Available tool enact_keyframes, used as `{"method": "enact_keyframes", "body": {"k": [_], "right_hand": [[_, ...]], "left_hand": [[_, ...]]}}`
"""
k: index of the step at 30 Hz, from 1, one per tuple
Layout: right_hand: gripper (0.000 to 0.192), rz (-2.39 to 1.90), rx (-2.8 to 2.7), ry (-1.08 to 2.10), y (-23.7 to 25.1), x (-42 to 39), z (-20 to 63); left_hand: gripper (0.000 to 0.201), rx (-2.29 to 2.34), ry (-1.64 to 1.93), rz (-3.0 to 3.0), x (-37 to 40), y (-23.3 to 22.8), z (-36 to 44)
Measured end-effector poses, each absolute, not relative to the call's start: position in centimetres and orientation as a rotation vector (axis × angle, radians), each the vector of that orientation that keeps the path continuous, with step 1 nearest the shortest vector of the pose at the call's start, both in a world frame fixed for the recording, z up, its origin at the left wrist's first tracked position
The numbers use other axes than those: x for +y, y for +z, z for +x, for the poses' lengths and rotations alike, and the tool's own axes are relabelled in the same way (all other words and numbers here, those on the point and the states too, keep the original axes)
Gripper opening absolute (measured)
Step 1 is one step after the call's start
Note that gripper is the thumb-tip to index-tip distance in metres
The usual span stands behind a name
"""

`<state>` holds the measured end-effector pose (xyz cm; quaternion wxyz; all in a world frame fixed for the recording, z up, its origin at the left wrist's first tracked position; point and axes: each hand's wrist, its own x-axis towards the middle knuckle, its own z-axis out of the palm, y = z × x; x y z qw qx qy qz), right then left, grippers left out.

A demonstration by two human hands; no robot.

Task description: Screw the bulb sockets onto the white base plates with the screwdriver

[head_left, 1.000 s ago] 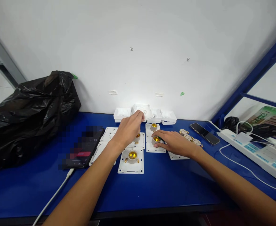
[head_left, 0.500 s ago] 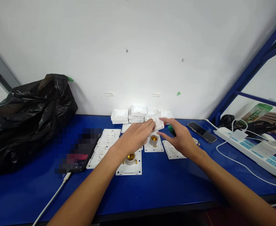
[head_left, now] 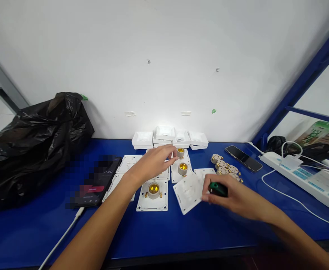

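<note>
My right hand (head_left: 220, 191) pinches a white square plate (head_left: 187, 193) by its right side, tilted above the blue table. In the same hand lies a screwdriver (head_left: 217, 188); just its green-and-black handle shows. My left hand (head_left: 159, 159) has thumb and forefinger slightly apart, close beside a brass-lined lamp socket (head_left: 180, 152); whether they touch is unclear. In front of that, another lamp socket (head_left: 183, 168) sits on a white plate. Nearer to me, a third lamp socket (head_left: 153, 189) is on its own plate (head_left: 144, 205).
White box-shaped covers (head_left: 143, 139) stand stacked along the wall. Several loose socket bases (head_left: 223, 165) lie at right, near a phone (head_left: 243, 158) and a power strip (head_left: 302, 180). At left are a charging phone (head_left: 97, 183) and a black plastic bag (head_left: 41, 138).
My right hand has come down and nearer with the white plate, which has left my left hand. The left hand has stayed over the plates. The loose socket bases are now uncovered.
</note>
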<state>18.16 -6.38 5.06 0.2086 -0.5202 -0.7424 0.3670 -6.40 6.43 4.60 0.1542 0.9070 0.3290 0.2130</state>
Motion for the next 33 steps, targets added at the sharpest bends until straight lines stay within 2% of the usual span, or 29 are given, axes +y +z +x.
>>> {"method": "enact_keyframes", "body": {"k": [3, 7, 13, 17, 20, 23, 28, 33], "right_hand": [[0.011, -1.523, -2.034, 1.082, 4.4, -7.9, 17.3], [0.016, -1.624, -1.982, 1.171, 4.2, -8.3, 16.0], [0.012, -1.587, -2.08, 1.173, 3.9, -8.1, 15.9], [0.016, -1.536, -2.165, 0.986, 5.1, -7.2, 16.5], [0.016, -1.422, -2.061, 0.666, 7.0, -4.8, 16.7], [0.021, -1.301, -1.786, 0.634, 8.2, -1.5, 16.8], [0.026, -1.097, -1.567, 0.53, 6.7, 1.2, 17.0], [0.028, -1.272, -1.668, 0.088, 4.7, -0.1, 17.8]], "left_hand": [[0.024, 0.912, 0.488, 2.654, 6.2, 3.9, -6.0], [0.035, 0.849, 0.403, 2.769, 5.8, 3.1, -5.0], [0.018, 0.843, 0.359, 3.002, 5.6, 2.4, -3.7], [0.017, 0.867, 0.381, 3.022, 5.6, 2.4, -3.6], [0.017, 0.881, 0.395, 3.024, 5.7, 2.4, -3.8], [0.018, 0.888, 0.402, 3.029, 5.9, 2.2, -3.9], [0.022, 0.885, 0.395, 3.058, 6.2, 1.8, -4.0], [0.03, 0.857, 0.503, 3.038, 5.4, 2.7, -3.9]]}}
